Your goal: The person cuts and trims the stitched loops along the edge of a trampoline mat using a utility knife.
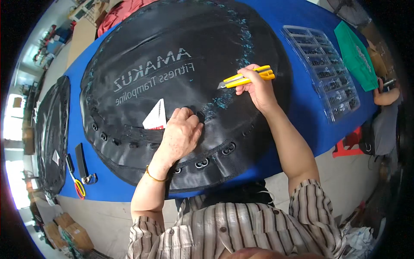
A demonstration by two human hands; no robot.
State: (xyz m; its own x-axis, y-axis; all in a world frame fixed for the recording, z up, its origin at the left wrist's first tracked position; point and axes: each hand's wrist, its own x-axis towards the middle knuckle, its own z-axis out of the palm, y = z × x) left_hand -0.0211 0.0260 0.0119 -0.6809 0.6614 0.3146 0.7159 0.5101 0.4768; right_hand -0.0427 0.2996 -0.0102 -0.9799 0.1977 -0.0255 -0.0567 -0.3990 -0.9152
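A round black trampoline mat (146,52) lies on the blue table, its lettering "AMAKUZ Fitness Trampoline" reading mirrored. Blue-green thread scraps (222,101) lie in a curved band along its stitching. My right hand (257,88) grips a yellow utility knife (246,77) above the mat, with the blade out and pointing left. Curled fingers of my left hand (183,129) pinch the mat's fabric near its front edge; the fingertips are partly hidden. Beside them a white triangular label (156,115) sticks up. Black metal rings (202,163) line the front border.
A clear compartment case (321,71) with small parts and a green tray (355,56) stand on the right. Scissors (77,183) and a black bar (80,159) lie at left, near another black mat (51,134). Another person's hand (387,97) shows at far right, near a red stool (348,142).
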